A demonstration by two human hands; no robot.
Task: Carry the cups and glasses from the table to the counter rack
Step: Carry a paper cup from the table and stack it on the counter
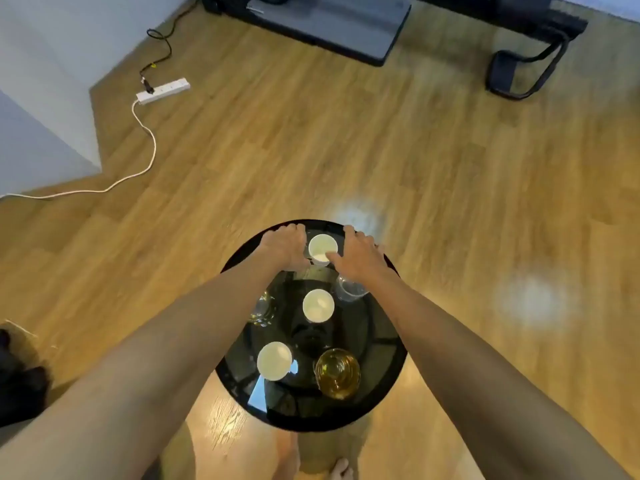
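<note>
A round black glass table (391,372) stands below me. On it are three white cups: a far one (322,248), a middle one (318,305) and a near one (274,360). An amber glass (337,373) sits at the near right. One clear glass (349,289) lies partly under my right wrist, and another clear glass (264,308) is at the left. My left hand (284,244) and my right hand (362,252) flank the far cup, fingers curved toward its sides. Whether they touch it is unclear.
Wooden floor surrounds the table. A white power strip (162,90) with a trailing cable lies far left near a wall corner. A dark treadmill base (332,26) and a black frame (523,71) stand at the back. My bare feet (341,470) show under the table.
</note>
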